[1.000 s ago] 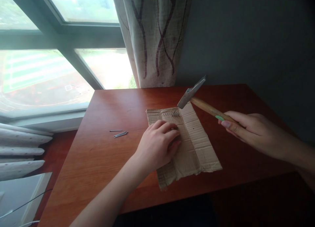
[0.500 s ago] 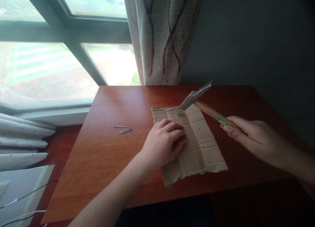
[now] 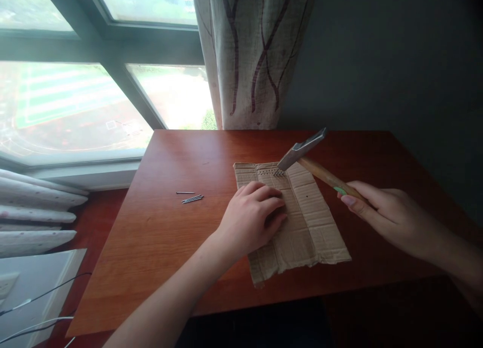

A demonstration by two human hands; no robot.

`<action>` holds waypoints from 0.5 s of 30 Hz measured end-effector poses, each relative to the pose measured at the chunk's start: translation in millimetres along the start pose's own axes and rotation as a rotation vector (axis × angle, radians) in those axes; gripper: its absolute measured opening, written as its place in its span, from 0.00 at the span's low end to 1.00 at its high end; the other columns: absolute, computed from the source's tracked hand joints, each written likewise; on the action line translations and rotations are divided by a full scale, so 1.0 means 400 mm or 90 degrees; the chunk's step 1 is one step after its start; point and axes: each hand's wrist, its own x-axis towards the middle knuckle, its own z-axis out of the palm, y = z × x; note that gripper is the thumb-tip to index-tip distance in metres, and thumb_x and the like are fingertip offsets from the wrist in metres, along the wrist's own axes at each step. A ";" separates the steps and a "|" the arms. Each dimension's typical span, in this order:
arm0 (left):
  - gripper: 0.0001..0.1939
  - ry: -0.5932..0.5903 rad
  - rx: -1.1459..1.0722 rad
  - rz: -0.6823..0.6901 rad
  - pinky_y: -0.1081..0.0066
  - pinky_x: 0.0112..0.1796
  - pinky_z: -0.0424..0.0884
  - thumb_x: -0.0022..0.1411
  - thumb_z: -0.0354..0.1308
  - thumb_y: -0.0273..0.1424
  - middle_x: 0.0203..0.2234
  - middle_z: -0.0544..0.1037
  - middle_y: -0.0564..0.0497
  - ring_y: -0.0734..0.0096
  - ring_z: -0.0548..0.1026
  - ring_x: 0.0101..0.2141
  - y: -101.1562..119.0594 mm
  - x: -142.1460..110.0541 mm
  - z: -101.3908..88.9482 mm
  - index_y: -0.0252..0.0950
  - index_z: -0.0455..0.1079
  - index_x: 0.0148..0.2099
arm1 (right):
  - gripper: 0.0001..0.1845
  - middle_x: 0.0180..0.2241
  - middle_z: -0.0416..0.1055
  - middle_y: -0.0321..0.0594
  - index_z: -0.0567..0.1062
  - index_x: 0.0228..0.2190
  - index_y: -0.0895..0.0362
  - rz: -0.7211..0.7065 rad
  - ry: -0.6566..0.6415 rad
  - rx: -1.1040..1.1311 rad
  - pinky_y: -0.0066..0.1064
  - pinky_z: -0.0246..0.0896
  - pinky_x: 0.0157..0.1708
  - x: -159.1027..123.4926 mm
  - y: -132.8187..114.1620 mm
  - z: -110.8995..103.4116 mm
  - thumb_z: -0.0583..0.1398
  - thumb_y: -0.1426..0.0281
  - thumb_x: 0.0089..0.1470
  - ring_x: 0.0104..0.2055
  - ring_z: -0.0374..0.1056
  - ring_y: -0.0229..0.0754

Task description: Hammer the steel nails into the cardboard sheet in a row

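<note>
A flattened piece of brown cardboard [image 3: 309, 232] lies on the reddish wooden table [image 3: 158, 237]. My left hand [image 3: 251, 219] rests palm down on the cardboard's left part, fingers curled and pressing it flat. My right hand [image 3: 385, 214] grips the wooden handle of a hammer [image 3: 302, 151]. The hammer's metal head touches a slanted nail [image 3: 278, 172] near the cardboard's far edge, beside a row of small holes or nail heads [image 3: 266, 172].
A few loose nails [image 3: 190, 197] lie on the table left of the cardboard. A patterned curtain [image 3: 252, 56] hangs behind the table beside a large window [image 3: 75, 101]. Cables [image 3: 41, 307] and a white surface sit at the lower left.
The hammer head has come down from above the cardboard onto the nail at its far edge. My left hand has stayed on the cardboard.
</note>
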 end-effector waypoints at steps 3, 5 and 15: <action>0.08 0.001 -0.001 -0.001 0.54 0.50 0.75 0.69 0.59 0.34 0.49 0.83 0.48 0.56 0.76 0.48 0.001 0.000 -0.001 0.40 0.79 0.46 | 0.21 0.24 0.70 0.36 0.68 0.33 0.51 0.005 0.011 0.010 0.37 0.57 0.29 0.001 0.000 0.002 0.51 0.50 0.69 0.27 0.68 0.45; 0.09 0.001 -0.003 -0.001 0.54 0.50 0.75 0.69 0.59 0.34 0.49 0.83 0.48 0.56 0.76 0.48 0.001 0.001 -0.001 0.40 0.79 0.46 | 0.20 0.24 0.70 0.36 0.69 0.33 0.51 0.005 0.022 0.009 0.36 0.58 0.29 0.000 0.005 0.007 0.52 0.50 0.69 0.26 0.68 0.44; 0.08 0.006 -0.013 -0.011 0.54 0.50 0.75 0.68 0.60 0.34 0.49 0.83 0.49 0.56 0.76 0.48 0.003 0.002 -0.002 0.40 0.79 0.46 | 0.20 0.25 0.72 0.35 0.70 0.34 0.52 -0.036 0.033 0.015 0.34 0.59 0.28 0.000 0.027 0.031 0.52 0.52 0.70 0.27 0.70 0.42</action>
